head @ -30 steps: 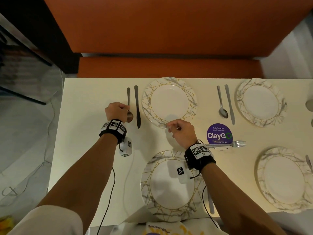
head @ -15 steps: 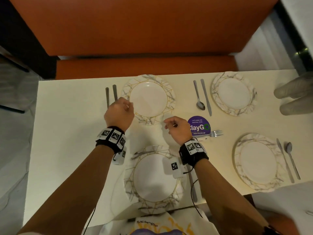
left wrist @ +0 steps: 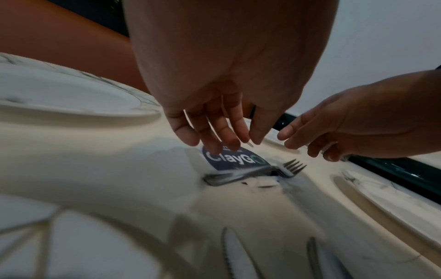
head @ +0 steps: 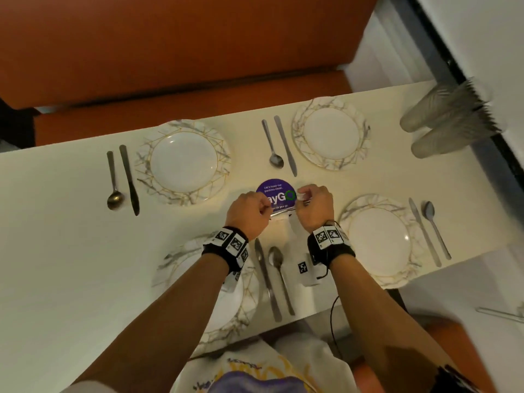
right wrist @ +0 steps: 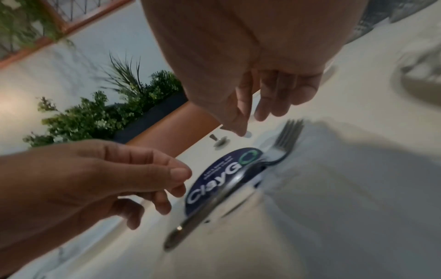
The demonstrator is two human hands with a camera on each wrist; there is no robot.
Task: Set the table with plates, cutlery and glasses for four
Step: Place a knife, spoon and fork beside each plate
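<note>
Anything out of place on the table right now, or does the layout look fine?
The forks are not at any setting: they lie stacked in the middle of the table, partly over the purple sticker, below both hands. The glasses lie on their sides at the far right corner. Each plate has only a knife and spoon.

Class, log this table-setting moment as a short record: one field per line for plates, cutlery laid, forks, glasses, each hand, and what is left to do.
plates: four marble-pattern plates on the white table
cutlery laid: a knife and spoon beside each plate
forks: stack of forks lying mid-table, partly on the purple ClayGo sticker
glasses: clear glasses grouped at the far right end, not yet placed
left hand: above the fork handles, fingers loosely bent, holding nothing
right hand: above the fork tines, holding nothing
left to do: forks and glasses
</note>
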